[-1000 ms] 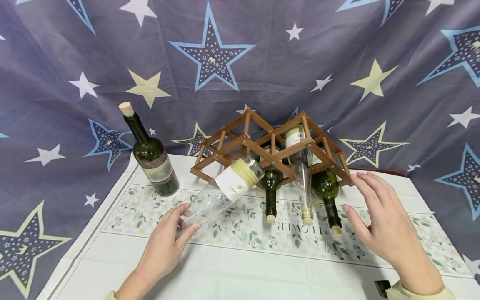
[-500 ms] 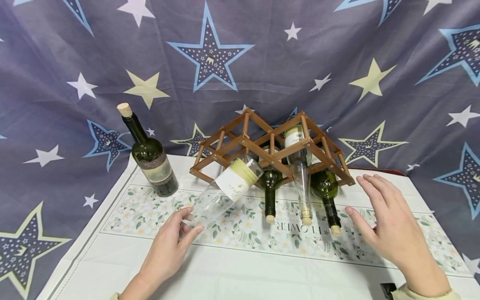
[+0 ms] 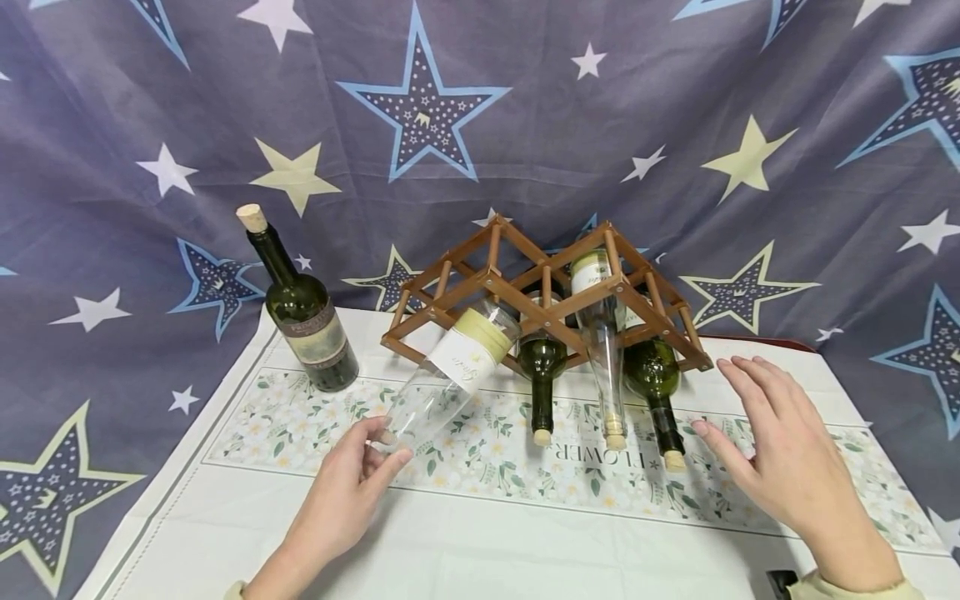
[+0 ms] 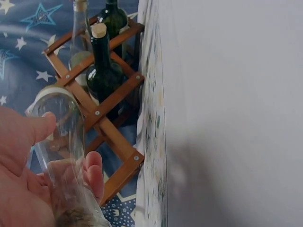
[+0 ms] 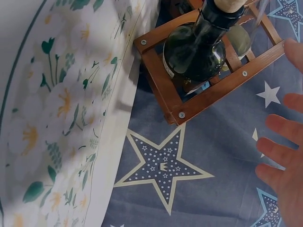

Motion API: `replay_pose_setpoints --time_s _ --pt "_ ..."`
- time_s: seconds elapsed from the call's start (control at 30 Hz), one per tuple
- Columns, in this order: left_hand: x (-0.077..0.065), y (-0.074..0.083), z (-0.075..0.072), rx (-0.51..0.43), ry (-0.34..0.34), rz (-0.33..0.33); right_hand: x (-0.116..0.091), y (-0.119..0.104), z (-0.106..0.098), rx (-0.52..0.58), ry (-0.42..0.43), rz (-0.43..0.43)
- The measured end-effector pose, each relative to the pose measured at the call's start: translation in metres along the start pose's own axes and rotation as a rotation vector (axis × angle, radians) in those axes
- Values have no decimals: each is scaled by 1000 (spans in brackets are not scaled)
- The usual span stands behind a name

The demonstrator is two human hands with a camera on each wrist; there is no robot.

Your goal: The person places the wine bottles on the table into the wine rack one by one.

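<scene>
My left hand (image 3: 341, 492) grips the neck of a clear glass wine bottle (image 3: 461, 358) with a white and yellow-green label. The bottle tilts, its base up against the front of the wooden wine rack (image 3: 442, 308); I cannot tell how far inside it is. In the left wrist view, thumb and fingers curl round the clear glass. My right hand (image 3: 787, 450) hovers beside the rack's right end, fingers spread and holding nothing. Neck-forward in the rack lie a green bottle (image 3: 542, 358), a clear bottle (image 3: 603, 350) and another green bottle (image 3: 652, 371), all corked.
A dark green corked wine bottle (image 3: 311, 333) stands upright at the left of the table. A floral runner print (image 3: 300, 425) crosses the white tablecloth (image 3: 525, 550). Behind the rack hangs a star-patterned curtain (image 3: 525, 150).
The held clear bottle's base has shifted slightly up and left against the rack, and its label has turned a little. My right hand has drawn slightly right, away from the rack's end.
</scene>
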State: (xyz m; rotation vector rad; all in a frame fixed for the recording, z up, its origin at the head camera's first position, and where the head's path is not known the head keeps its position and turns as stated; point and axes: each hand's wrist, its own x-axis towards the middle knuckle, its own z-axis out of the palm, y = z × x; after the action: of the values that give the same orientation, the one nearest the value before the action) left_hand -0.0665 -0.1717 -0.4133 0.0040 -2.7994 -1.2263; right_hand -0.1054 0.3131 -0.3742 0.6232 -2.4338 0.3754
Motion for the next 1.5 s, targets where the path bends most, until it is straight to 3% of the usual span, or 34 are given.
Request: replay_pose_setpoints --time_s 0.63,0.93,1.2,1.5 --pt "2 14 3 -156 -109 -102 -3 3 4 12 5 -7" --pt "-1 23 8 -341 -164 -171 -4 2 3 25 13 -7" --pt "-7 30 14 -451 -183 -164 -4 1 2 17 6 -10" --pt "-11 39 18 -603 -259 -194 -4 0 3 22 15 -13"
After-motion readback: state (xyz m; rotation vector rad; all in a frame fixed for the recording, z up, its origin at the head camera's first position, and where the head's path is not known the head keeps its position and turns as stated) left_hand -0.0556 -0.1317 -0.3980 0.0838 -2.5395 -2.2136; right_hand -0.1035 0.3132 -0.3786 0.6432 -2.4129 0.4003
